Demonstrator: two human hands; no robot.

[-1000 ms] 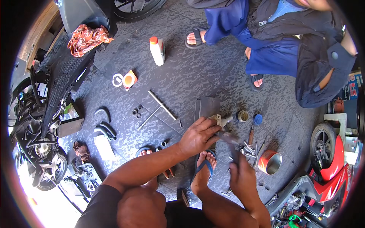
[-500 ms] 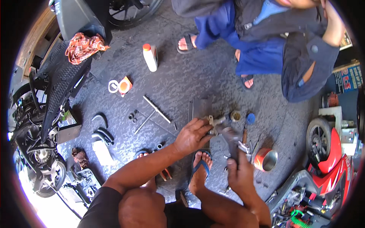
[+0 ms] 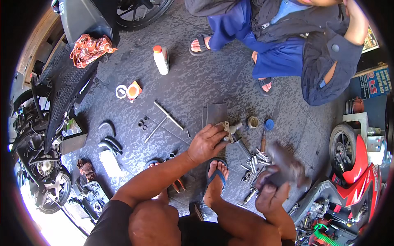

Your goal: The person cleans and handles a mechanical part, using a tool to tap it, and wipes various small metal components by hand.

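My left hand (image 3: 208, 143) is closed around a small grey metal part with a flange (image 3: 226, 126), held over a dark flat block (image 3: 216, 114) on the floor. A dark metal cylinder (image 3: 241, 148) lies just right of those fingers. To the right, my right hand (image 3: 271, 199) grips a hammer (image 3: 294, 167), smeared by motion and apart from the metal part. Beneath and left of the hammer are several loose bolts and sockets (image 3: 253, 164). Near the metal part stand a small open tin (image 3: 252, 122) and a blue cap (image 3: 269, 124).
A T-handle wrench (image 3: 168, 116), black hoses (image 3: 111, 145), red-handled pliers (image 3: 179, 185) and a white bottle (image 3: 161, 60) lie or stand about the floor. Another person (image 3: 279, 61) squats across from me. Motorcycle parts (image 3: 49, 164) line the left; a red motorcycle body (image 3: 356, 192) is at right.
The hammer has swung from beside the metal part up and away to the right, now covering the red can. My left hand keeps its hold in nearly the same place.
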